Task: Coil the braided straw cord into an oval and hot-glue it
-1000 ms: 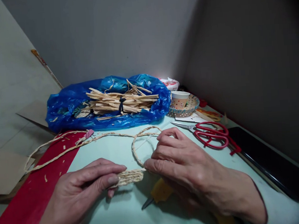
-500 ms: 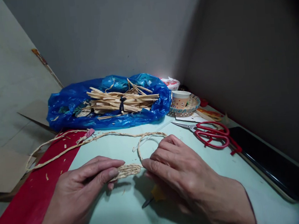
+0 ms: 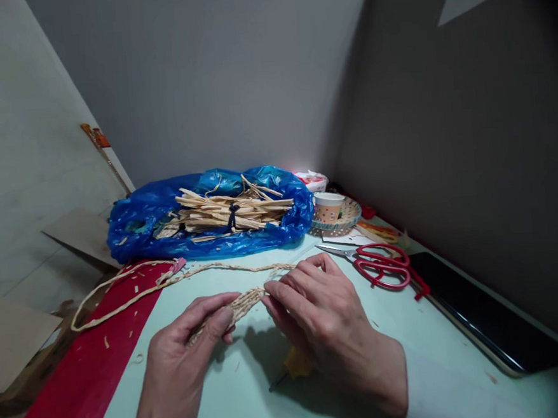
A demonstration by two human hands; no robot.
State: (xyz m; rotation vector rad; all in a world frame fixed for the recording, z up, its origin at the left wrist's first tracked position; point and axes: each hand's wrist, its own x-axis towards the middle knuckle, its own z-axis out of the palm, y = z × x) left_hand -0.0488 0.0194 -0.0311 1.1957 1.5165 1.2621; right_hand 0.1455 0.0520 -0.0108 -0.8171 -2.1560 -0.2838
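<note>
A small flat piece of coiled straw cord (image 3: 247, 303) is pinched between the thumb and fingers of my left hand (image 3: 197, 336). At its far right end, my right hand (image 3: 319, 314) pinches the cord where it meets the piece; the fingertips hide the exact spot. From there the long twisted straw cord (image 3: 225, 265) runs left across the table and loops back over the red strip. Under my right hand lies a yellow-handled tool (image 3: 297, 363) with a dark, thin tip, partly covered.
Behind the cord lies a blue plastic bag (image 3: 137, 228) with a tied straw bundle (image 3: 241, 211) on it. To the right are red-handled scissors (image 3: 383, 266), a black phone-like slab (image 3: 482, 316), a paper cup (image 3: 329, 208) and a woven basket (image 3: 351, 220). Straw scraps dot the red strip (image 3: 79, 363).
The view has tilted up and shifted. The coiled piece has turned so its right end points higher, and the cord loop by my right hand has drawn smaller. Both hands keep their pinch.
</note>
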